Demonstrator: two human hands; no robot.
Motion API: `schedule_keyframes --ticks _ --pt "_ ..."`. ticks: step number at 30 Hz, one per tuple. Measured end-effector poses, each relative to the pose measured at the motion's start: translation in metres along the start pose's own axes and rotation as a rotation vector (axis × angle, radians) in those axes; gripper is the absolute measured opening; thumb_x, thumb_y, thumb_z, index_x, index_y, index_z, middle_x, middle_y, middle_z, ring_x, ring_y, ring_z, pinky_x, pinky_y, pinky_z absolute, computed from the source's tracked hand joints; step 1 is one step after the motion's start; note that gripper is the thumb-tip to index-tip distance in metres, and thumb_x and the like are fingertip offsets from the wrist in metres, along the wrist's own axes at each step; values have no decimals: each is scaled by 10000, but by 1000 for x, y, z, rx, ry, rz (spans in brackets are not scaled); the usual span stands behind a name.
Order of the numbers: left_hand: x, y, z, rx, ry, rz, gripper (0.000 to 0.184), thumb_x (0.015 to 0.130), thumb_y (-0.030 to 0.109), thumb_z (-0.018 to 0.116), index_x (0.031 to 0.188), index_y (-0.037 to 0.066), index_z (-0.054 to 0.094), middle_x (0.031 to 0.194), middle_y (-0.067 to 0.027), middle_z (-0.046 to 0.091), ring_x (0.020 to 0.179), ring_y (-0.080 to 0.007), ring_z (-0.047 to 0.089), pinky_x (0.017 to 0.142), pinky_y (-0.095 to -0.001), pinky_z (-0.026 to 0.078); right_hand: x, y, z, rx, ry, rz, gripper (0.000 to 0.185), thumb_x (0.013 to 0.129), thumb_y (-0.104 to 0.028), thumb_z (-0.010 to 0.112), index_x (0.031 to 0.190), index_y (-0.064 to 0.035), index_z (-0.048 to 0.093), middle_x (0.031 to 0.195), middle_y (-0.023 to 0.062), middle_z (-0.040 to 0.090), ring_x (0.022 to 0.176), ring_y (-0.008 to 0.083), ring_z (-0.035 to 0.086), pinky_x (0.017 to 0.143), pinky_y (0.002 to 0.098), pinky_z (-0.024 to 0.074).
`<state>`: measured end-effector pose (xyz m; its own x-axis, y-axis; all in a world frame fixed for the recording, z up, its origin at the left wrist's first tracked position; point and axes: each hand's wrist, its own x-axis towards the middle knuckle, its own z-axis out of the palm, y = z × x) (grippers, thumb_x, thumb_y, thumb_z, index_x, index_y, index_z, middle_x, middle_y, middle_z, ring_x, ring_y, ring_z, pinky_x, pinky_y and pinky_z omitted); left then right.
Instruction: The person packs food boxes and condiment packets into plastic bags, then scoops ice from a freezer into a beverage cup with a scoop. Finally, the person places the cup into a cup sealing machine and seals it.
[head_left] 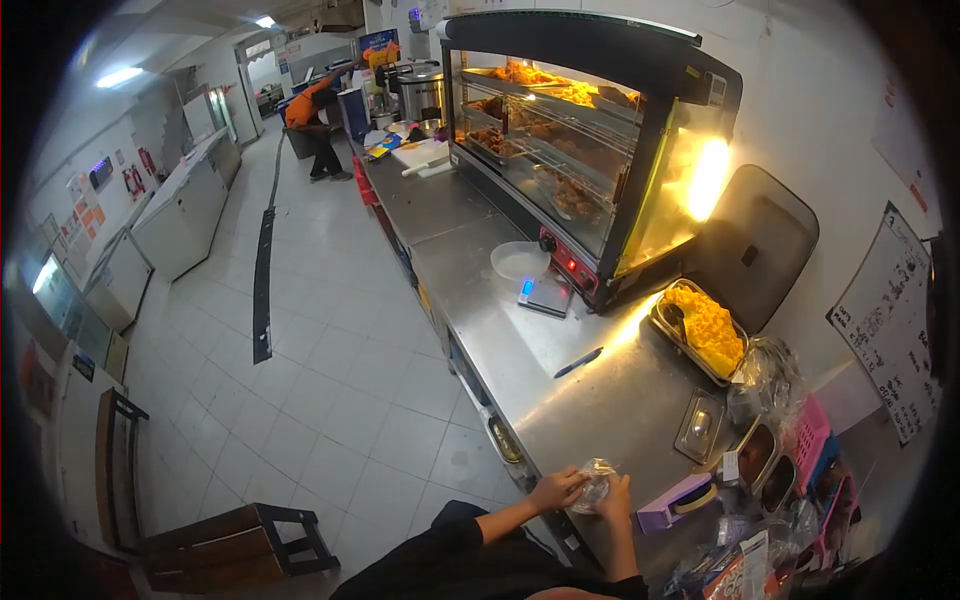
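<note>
Both hands are at the front edge of the steel counter, holding a small clear plastic bag between them. My left hand pinches the bag from its left side. My right hand has its fingers closed on the right side. What is inside the bag, if anything, is too small to make out. Just right of my right hand stands a purple tape dispenser. Behind it lies a small metal pan lid.
A lit food warmer stands at the back. Before it are a white bowl, a digital scale and a blue pen. A metal pan holds yellow food. Far left, a person in orange bends down.
</note>
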<state>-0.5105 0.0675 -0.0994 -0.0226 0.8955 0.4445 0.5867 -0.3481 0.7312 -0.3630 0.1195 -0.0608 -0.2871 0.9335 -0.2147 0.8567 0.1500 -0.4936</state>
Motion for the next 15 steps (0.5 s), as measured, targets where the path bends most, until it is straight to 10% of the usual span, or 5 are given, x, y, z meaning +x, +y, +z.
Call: schedule_keyframes --ticks 15 --pt "0 -2 3 21 32 35 210 724 133 567 931 103 586 795 -73 536 604 -244 556 513 -318 456 1 5 3 -1 14 0 635 457 -92 753 1035 -120 492 999 128 418 889 341 518 758 389 456"
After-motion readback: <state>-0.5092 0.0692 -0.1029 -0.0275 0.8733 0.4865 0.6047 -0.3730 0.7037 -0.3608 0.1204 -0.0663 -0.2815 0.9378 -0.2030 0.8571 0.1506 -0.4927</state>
